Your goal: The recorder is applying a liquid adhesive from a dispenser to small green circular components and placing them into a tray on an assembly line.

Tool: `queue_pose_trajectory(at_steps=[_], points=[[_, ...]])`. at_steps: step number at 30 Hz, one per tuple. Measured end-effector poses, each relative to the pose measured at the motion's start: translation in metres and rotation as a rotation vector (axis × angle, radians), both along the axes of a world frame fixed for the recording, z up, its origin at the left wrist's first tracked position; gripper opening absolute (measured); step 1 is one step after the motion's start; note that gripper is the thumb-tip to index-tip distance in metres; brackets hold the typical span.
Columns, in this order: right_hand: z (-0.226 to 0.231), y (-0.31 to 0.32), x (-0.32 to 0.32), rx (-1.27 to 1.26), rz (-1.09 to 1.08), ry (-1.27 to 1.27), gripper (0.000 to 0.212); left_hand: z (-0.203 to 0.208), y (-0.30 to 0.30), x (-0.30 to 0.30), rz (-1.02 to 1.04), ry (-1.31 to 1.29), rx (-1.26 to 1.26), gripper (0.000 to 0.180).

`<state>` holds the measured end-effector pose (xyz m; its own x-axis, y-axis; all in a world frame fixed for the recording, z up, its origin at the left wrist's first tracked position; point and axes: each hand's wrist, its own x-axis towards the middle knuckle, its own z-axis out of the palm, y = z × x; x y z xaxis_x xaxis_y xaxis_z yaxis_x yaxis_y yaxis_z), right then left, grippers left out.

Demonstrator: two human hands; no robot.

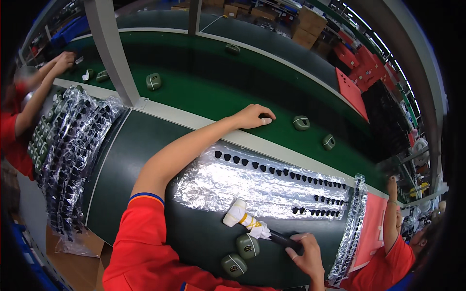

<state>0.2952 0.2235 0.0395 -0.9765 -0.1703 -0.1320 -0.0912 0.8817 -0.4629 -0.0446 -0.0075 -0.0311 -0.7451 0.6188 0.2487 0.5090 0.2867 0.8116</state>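
Observation:
My left hand (253, 117) reaches out over the green conveyor belt (218, 99), its fingers loosely bent, with a gap between thumb and forefinger and nothing visible in it. In my right hand (308, 255) is the black handle of a hammer (235, 213). Its head is wrapped in white material, tied below with yellow bands, and points left. Just below the hammer, two dark green rounded cases, one (247, 246) beside the other (234, 265), rest on the dark worktable (194, 237). Beyond the hammer lies a silvery plastic sheet (208, 186) with rows of small black parts (262, 168).
More green cases (301, 123) sit spaced along the belt. A pale metal rail (194, 123) and an upright post (111, 53) border it. Film-covered trays (77, 150) stand at left. Co-workers' arms (41, 82) show at left and right (391, 218).

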Motion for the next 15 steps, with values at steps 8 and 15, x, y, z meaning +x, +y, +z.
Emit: queue_pose_trajectory(at_steps=[8, 15], points=[[0.062, 0.014, -0.030, -0.460, -0.060, -0.220, 0.034, 0.000, -0.098, 0.037, 0.262, -0.074, 0.146, 0.021], [0.075, -0.049, -0.208, -0.867, 0.057, -0.114, 0.032, -0.015, -0.119, 0.061, 0.353, 0.114, 0.078, 0.018]])
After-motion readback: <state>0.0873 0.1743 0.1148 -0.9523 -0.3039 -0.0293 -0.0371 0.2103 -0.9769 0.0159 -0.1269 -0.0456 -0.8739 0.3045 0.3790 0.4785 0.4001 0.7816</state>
